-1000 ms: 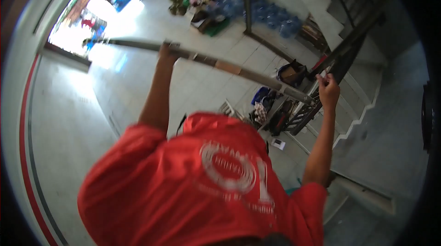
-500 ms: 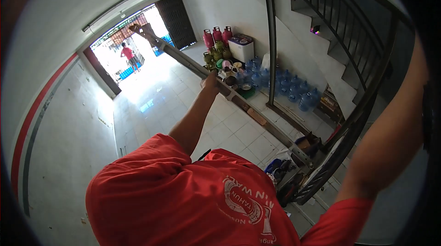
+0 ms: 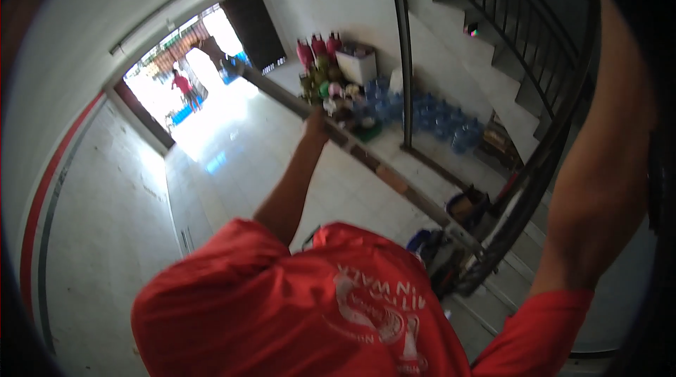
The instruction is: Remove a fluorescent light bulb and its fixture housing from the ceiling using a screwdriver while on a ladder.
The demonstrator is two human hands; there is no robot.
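My left arm reaches forward, and my left hand point(image 3: 316, 123) is closed around a long grey bar point(image 3: 373, 162) with brown patches. The bar slants from the upper left down to the lower right, ending near a dark post beside the stairs. My fingers are partly hidden behind it. My right arm point(image 3: 595, 158) is raised along the right side; its hand lies outside the picture.
Blue water jugs point(image 3: 422, 110), pink gas cylinders point(image 3: 318, 46) and a white box point(image 3: 357, 65) stand along the far wall below. A staircase point(image 3: 517, 60) with a dark railing rises at the right. Another person point(image 3: 183, 87) stands by the bright doorway.
The view has turned slightly and blurred, so the room appears shifted left. My left hand keeps its hold on the bar, and my right arm remains raised.
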